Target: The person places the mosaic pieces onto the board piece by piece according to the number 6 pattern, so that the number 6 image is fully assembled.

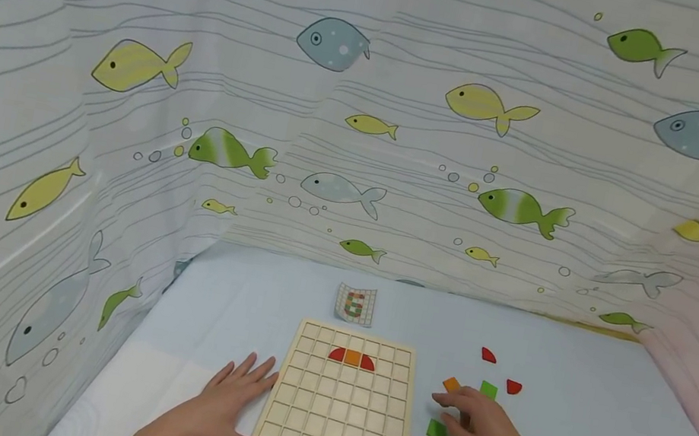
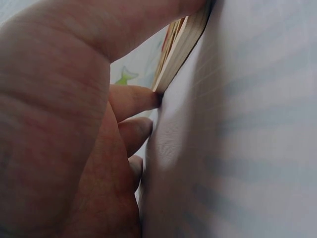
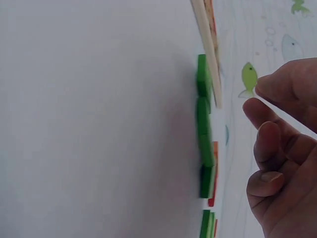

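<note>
A square wooden grid board (image 1: 334, 408) lies on the table, with an orange square tile (image 1: 353, 358) between two red quarter-round tiles (image 1: 336, 355) near its top. My left hand (image 1: 228, 402) lies spread at the board's left side, thumb by the lower left corner and fingers by the edge. In the left wrist view, the index fingertip (image 2: 153, 98) touches the table beside the board's edge. Over the loose tiles on the right hovers my right hand (image 1: 484, 429), fingers loosely bent, with no tile visible in it. Green tiles (image 1: 437, 430) lie beneath it, partly hidden.
Beyond the board stands a small pattern card (image 1: 355, 305). Around the right hand lie another orange tile (image 1: 451, 384), a light green tile (image 1: 489, 389) and two loose red tiles (image 1: 513, 387). A fish-print curtain (image 1: 347, 148) encloses the table's back and sides.
</note>
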Available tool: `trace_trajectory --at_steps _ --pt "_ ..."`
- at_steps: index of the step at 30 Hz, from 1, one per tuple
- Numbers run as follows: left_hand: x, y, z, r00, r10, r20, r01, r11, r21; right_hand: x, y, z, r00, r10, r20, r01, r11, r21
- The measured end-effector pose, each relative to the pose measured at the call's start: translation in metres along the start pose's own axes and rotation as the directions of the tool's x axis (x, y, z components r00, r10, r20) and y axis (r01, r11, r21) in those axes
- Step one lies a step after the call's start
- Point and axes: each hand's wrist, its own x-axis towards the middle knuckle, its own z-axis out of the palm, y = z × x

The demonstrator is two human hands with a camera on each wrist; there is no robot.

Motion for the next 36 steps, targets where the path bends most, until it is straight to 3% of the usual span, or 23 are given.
trace_trajectory --at_steps 4,16,24,30,36 --pt "0.000 0.000 0.001 1.000 0.001 -0.008 -0.001 1.000 -0.004 -0.011 0.003 0.004 0.999 -0.003 -0.038 0.003 1.000 -0.002" --pt "-0.001 -0.001 0.002 1.000 -0.017 0.000 0.017 1.000 -0.014 -0.030 0.012 0.009 0.986 0.114 -0.124 -0.108 0.992 0.061" --pt "-0.003 -0.003 0.003 1.000 -0.018 -0.022 0.017 1.000 -0.020 -0.030 0.012 0.015 0.954 0.265 -0.138 -0.253 0.962 0.099" --pt "-0.002 -0.002 0.004 1.000 -0.010 -0.026 0.010 1.000 -0.015 -0.033 0.014 0.016 0.953 0.269 -0.142 -0.259 0.962 0.087" --pt "0.000 0.000 0.002 1.000 -0.005 -0.021 0.004 1.000 -0.021 -0.039 0.022 0.018 0.974 0.175 -0.143 -0.168 0.984 0.059"
